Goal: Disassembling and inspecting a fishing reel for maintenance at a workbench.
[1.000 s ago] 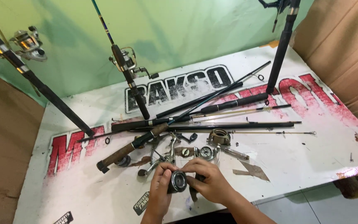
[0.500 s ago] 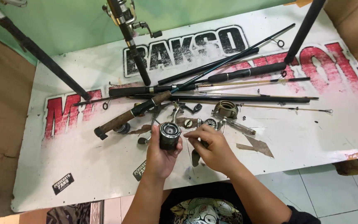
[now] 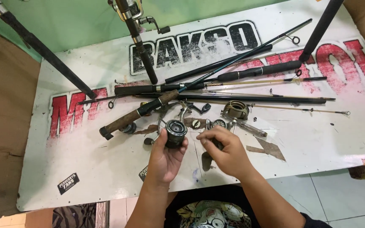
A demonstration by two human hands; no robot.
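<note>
My left hand (image 3: 166, 157) holds a dark round reel spool (image 3: 175, 132) upright between thumb and fingers, just above the white banner-covered table (image 3: 85, 169). Beside it, my right hand (image 3: 227, 151) is curled over a small dark part, fingers pinched; what it grips is mostly hidden. Loose reel parts lie just beyond both hands: a bronze-coloured rotor (image 3: 235, 109), a bail arm and handle pieces (image 3: 189, 110), small round gears (image 3: 218, 123).
Several fishing rods lie across the table behind the parts, including a cork-handled rod (image 3: 137, 115) and long black rod sections (image 3: 250, 99). Other rods with reels (image 3: 132, 12) lean against the green wall. Brown cardboard (image 3: 1, 126) flanks the left. Tiled floor shows bottom right.
The view has shifted downward and closer. My left hand has lifted the spool slightly forward, and my right hand has drawn apart from it to the right.
</note>
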